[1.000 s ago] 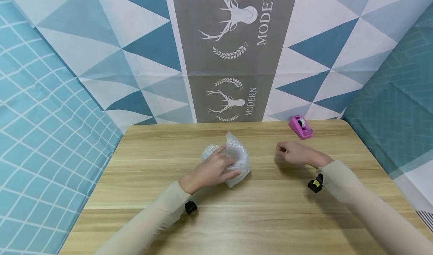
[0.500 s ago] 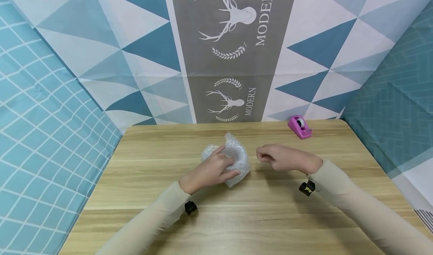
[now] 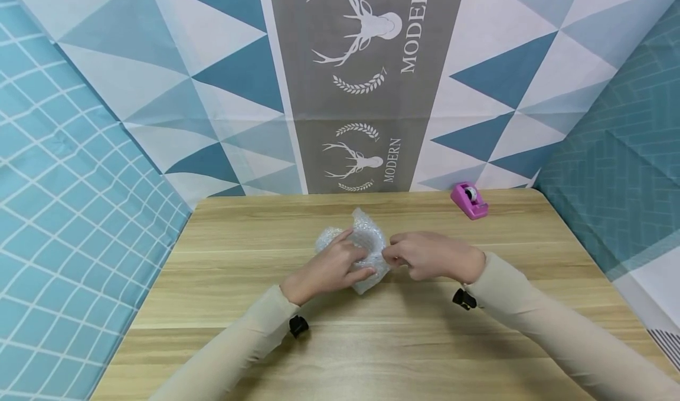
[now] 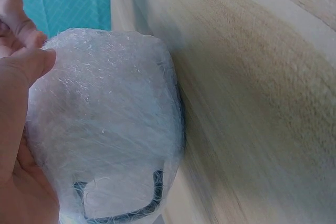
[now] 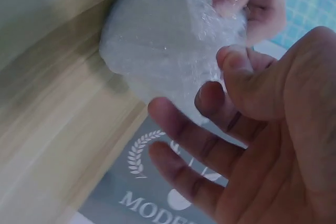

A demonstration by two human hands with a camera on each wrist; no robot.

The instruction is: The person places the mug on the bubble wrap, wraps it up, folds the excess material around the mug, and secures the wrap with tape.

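A crumpled bundle of bubble wrap (image 3: 370,231) sits on the table. In the left wrist view a dark U-shaped outline (image 4: 126,216) shows through the wrap (image 4: 105,103); the thing inside is otherwise veiled. My left hand (image 3: 330,269) lies over the bundle and holds it, forefinger stretched out and thumb along the near side. From the right, my right hand (image 3: 432,256) reaches the bundle's right edge. Its thumb and forefinger pinch together there, while the other fingers (image 5: 181,129) stay loosely bent. I cannot tell what is between those two fingertips.
A pink tape dispenser (image 3: 470,201) with a white roll stands at the table's back right. The wooden table (image 3: 372,342) ends at a patterned backdrop (image 3: 361,100), with blue sheets (image 3: 69,170) along the sides. Each wrist wears a small black camera.
My right hand has moved left from near the tape dispenser to the bundle's right edge, its fingertips kept together. The left hand and the bundle have hardly moved.
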